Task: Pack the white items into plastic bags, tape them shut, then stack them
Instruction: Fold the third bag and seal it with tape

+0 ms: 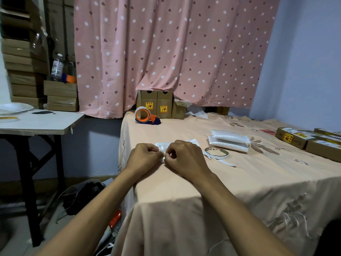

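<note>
A white item in a clear plastic bag [191, 141] lies on the peach-covered table [239, 182], mostly hidden behind my hands. My left hand [144, 157] and my right hand [184, 156] meet at the bag's near edge, fingers curled, each pinching it. A stack of two packed white bags [228, 142] lies to the right. A roll of white tape [217, 153] with a loose tail rests just right of my right hand.
An orange and blue tape dispenser [145, 115] stands at the table's far left, brown cartons [162, 106] behind it. Flat brown boxes [313, 143] lie at the right edge. A side table [36, 122] and stacked cartons stand left; clutter covers the floor.
</note>
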